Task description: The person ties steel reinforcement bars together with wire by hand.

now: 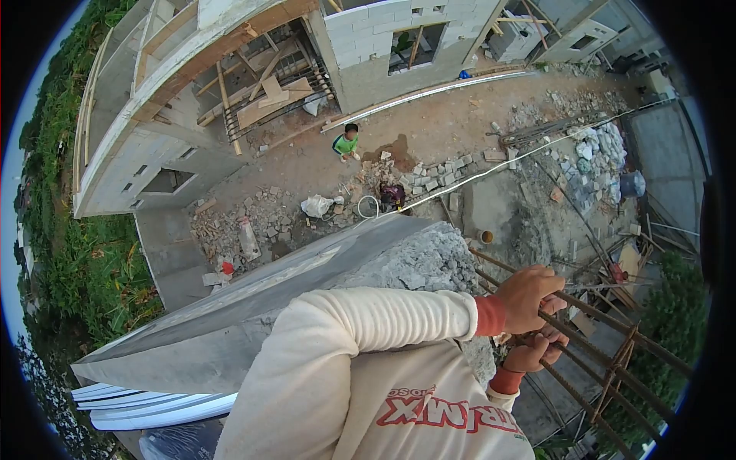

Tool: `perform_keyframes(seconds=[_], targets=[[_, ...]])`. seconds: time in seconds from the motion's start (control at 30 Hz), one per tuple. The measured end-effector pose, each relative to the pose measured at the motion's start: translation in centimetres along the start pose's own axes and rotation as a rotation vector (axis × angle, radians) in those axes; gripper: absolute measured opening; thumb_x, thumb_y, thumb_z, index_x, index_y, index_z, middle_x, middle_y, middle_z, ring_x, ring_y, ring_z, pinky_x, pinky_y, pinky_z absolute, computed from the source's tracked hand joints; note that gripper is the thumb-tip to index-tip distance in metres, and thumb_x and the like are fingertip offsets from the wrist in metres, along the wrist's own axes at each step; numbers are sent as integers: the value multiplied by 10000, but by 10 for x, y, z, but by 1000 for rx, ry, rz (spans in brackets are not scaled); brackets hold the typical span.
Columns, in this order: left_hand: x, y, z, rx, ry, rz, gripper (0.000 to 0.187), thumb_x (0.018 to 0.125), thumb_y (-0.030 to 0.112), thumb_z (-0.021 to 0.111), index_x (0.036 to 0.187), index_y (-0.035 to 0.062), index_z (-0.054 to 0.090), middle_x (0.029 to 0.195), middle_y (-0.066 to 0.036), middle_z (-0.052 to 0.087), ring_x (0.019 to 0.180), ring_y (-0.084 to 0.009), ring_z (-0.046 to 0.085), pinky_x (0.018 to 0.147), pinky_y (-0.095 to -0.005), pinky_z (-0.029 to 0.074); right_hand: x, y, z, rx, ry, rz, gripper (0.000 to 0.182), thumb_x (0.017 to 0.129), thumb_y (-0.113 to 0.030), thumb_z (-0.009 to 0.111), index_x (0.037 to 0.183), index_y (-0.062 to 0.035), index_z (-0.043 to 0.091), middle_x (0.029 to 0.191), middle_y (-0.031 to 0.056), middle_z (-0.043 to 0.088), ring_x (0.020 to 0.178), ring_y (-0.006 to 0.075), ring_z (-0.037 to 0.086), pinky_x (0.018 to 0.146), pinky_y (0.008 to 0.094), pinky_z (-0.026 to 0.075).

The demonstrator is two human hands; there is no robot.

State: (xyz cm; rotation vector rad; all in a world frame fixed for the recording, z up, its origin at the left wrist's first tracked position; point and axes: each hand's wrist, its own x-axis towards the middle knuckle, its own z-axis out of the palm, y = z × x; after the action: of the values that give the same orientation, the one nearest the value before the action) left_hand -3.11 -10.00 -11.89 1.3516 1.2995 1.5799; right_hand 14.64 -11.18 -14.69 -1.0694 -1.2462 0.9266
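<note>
Steel reinforcing bars [586, 308] stick out from the rough broken end of a concrete beam [418, 261] and run to the lower right. A stirrup [613, 372] crosses them farther out. My left hand [529, 297], in a long sleeve with a red cuff, has its fingers curled around the bars near the concrete. Just below it, my right hand [534, 353] is closed on a lower bar, its fingers close to those of the left. Whether something small sits between my fingers is hidden.
Far below on the ground, a person in a green shirt [346, 143] stands near rubble [437, 175]. An unfinished block building [360, 57] with wooden formwork stands opposite. Filled sacks [598, 157] lie at right. A tree [671, 345] rises beside the bars.
</note>
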Motion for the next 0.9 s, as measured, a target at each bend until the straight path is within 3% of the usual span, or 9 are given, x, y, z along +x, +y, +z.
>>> perform_keyframes(seconds=[0.13,0.23,0.37,0.5,0.57,0.67,0.8,0.9], targets=[[1,2,-2,-2,-13,-11,235,905,224,698,942,28,575,858,-140,551,875,-382,543,780,-490,439,0,-2,0,21,-8,16,136,784,2,458,909,-52,458,896,54,543,772,99,556,669,242,520],[1,3,-2,-14,7,-2,218,902,207,698,914,35,564,848,-135,543,866,-378,538,776,-486,434,-2,-9,16,-22,121,24,137,784,4,454,907,-55,450,887,49,533,743,95,533,663,241,510],[2,6,-6,-13,-58,-44,218,829,127,735,901,52,543,856,-121,546,901,-367,556,816,-480,437,-5,-11,-3,-49,31,67,128,788,-3,460,891,-72,428,873,38,521,716,95,494,647,226,481],[6,0,-3,-10,21,36,188,892,158,697,938,35,562,842,-137,520,871,-374,530,777,-481,423,2,4,-3,66,-47,7,125,796,-16,477,879,-86,417,859,35,520,707,91,473,641,213,456],[2,6,-4,-17,-33,-23,189,899,160,691,943,32,559,849,-138,528,879,-377,533,782,-481,425,-2,-14,23,-23,109,2,116,798,-15,473,877,-80,416,830,40,516,688,93,466,631,206,450],[-1,5,-1,-20,-26,-20,186,910,174,683,942,34,564,857,-134,537,893,-371,538,790,-477,431,0,-5,-7,-5,-81,61,149,807,-19,460,955,-34,474,908,48,526,799,128,560,671,259,506],[-1,4,-3,-10,-17,-26,193,910,188,686,938,37,570,864,-131,547,899,-371,541,799,-478,437,-4,-2,2,-36,92,58,145,796,-12,461,940,-30,456,933,55,504,836,146,556,731,313,538],[0,5,-3,-8,-18,-27,198,904,190,688,935,35,568,868,-133,548,898,-374,539,804,-479,437,0,10,-16,18,-51,-5,216,805,-13,462,1017,4,504,961,56,520,892,170,592,794,334,558]])
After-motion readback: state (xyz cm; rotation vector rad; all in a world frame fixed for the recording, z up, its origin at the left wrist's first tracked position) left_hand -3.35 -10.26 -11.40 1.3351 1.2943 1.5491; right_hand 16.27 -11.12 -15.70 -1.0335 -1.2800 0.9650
